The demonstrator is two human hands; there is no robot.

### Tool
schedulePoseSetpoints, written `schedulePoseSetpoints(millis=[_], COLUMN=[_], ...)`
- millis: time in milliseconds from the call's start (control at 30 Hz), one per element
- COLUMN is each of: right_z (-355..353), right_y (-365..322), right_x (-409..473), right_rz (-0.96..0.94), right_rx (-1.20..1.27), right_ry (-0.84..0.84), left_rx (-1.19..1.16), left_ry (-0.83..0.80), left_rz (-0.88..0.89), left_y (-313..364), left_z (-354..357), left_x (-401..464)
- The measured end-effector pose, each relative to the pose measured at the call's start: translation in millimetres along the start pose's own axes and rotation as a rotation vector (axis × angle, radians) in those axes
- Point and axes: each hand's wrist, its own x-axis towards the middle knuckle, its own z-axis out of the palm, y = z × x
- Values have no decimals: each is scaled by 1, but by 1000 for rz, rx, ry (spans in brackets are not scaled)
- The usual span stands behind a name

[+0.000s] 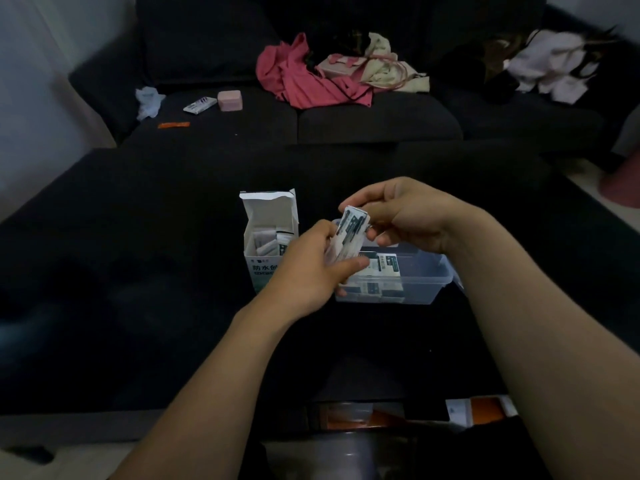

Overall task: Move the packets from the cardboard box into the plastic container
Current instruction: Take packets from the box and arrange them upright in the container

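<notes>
White cardboard box (269, 233) — clear plastic container (412, 282) — black table (138, 271).

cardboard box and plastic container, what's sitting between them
In the head view the left hand fills the gap between cardboard box and plastic container, gripping a stack of packets.
</notes>
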Motion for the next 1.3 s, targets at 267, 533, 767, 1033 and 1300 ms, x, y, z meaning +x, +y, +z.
schedulePoseSetpoints(millis=[267, 533, 767, 1033, 1300], right_z=[15, 11, 22, 1, -2], right_y=[-2, 4, 9, 10, 10], right_x=[2, 1, -1, -8, -7], right_rz=[-93, -166, -172, -220, -270], right_rx=[-232, -326, -402, -352, -349], right_ry=[-24, 24, -19, 8, 29], left_rx=[179, 253, 226, 496, 493], left_ry=[251, 297, 390, 359, 401], left_rz=[21, 69, 69, 103, 160], left_y=[-4, -5, 2, 4, 7], left_z=[4, 12, 23, 31, 32], left_x=[0, 1, 5, 14, 21])
